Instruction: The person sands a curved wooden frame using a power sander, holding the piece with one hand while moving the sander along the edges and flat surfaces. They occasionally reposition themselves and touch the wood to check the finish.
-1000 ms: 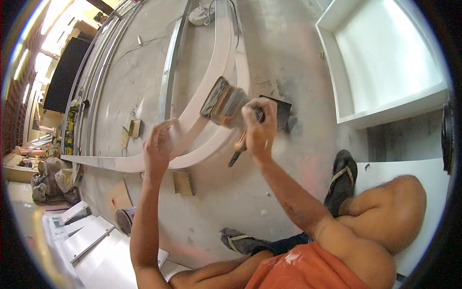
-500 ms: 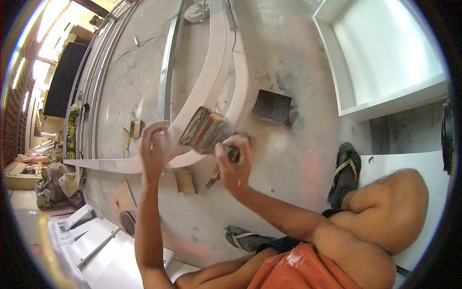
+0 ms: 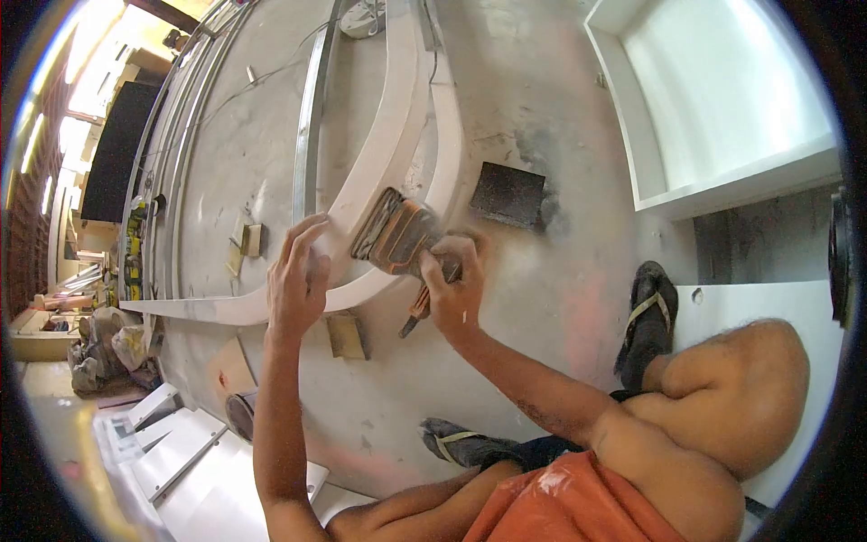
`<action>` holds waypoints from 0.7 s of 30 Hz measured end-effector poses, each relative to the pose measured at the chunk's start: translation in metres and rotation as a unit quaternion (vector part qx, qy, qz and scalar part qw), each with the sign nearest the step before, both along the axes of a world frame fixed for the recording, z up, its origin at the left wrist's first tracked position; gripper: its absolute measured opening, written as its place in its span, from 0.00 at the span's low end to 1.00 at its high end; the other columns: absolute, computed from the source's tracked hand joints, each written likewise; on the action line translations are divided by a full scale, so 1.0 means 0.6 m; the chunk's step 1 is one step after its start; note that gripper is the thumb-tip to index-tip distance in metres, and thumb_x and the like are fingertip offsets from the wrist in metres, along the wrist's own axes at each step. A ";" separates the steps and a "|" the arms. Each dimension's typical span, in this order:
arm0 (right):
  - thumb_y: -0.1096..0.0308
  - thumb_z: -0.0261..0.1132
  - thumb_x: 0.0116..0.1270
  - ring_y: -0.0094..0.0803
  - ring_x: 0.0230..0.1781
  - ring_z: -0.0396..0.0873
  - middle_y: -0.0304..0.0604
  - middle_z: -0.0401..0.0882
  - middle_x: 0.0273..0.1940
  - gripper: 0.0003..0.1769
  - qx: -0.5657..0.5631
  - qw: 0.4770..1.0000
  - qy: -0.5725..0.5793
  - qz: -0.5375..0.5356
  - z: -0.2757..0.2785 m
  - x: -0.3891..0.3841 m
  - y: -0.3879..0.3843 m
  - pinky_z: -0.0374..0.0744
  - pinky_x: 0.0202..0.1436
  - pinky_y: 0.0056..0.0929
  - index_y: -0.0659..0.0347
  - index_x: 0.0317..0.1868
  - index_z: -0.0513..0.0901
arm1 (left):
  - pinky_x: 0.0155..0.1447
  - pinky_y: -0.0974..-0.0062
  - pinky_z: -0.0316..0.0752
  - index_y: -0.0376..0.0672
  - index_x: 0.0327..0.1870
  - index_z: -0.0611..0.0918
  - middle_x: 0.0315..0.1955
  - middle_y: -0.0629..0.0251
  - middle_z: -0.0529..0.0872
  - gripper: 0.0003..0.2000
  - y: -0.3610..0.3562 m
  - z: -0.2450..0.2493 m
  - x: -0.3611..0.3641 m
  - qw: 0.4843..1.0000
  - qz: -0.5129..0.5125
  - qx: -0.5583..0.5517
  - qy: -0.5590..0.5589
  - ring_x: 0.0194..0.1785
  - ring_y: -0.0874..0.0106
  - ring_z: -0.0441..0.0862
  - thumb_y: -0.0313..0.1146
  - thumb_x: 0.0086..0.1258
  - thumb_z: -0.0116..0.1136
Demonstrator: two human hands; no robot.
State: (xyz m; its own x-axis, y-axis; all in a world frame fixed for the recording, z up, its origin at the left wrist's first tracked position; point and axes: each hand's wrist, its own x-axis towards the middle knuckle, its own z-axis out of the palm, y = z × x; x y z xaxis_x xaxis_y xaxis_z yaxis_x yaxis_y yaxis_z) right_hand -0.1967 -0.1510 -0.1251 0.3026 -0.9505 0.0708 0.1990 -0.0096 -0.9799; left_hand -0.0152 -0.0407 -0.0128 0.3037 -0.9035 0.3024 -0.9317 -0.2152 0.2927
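An orange and black power sander [image 3: 397, 233] is gripped at its body by my right hand [image 3: 454, 269], its sanding pad facing left against the curved white frame piece [image 3: 384, 149]. A short stub with the cord end hangs below that hand. At the frame's bend, my left hand [image 3: 300, 275] rests with fingers stretched out and spread, fingertips right at the white surface. A second curved white strip [image 3: 445, 149] runs alongside, just beyond the sander.
A black sheet [image 3: 508, 194] lies on the grey floor right of the frame. Small sanding blocks [image 3: 346, 336] lie near my left forearm. A metal channel [image 3: 312, 117] runs behind the frame. A white open box [image 3: 722, 99] stands at upper right, and white panels [image 3: 194, 452] lie at lower left.
The sander and my right hand have shifted slightly to the right along the frame. My left hand has moved a little right, and its fingers have straightened.
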 end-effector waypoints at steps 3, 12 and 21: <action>0.74 0.71 0.64 0.43 0.60 0.71 0.50 0.69 0.52 0.10 0.014 1.000 -0.014 -0.005 0.000 0.001 -0.002 0.69 0.68 0.42 0.60 0.42 0.78 | 0.57 0.55 0.83 0.46 0.66 0.77 0.68 0.60 0.80 0.23 0.004 -0.003 -0.001 1.000 0.004 0.009 -0.016 0.60 0.50 0.84 0.28 0.69 0.63; 0.70 0.69 0.65 0.38 0.52 0.74 0.45 0.70 0.48 0.10 -0.081 0.996 0.008 -0.038 -0.012 0.014 -0.143 0.72 0.63 0.38 0.61 0.43 0.78 | 0.54 0.58 0.86 0.47 0.69 0.75 0.68 0.63 0.80 0.32 -0.005 -0.009 -0.018 0.995 0.044 0.045 -0.082 0.57 0.54 0.87 0.38 0.63 0.76; 0.67 0.69 0.66 0.35 0.50 0.75 0.44 0.76 0.46 0.09 0.014 0.999 -0.023 0.021 0.012 0.032 -0.257 0.72 0.62 0.34 0.62 0.42 0.82 | 0.54 0.56 0.86 0.48 0.68 0.76 0.65 0.60 0.82 0.25 -0.005 -0.014 -0.016 0.992 0.055 0.057 -0.095 0.57 0.53 0.87 0.41 0.73 0.68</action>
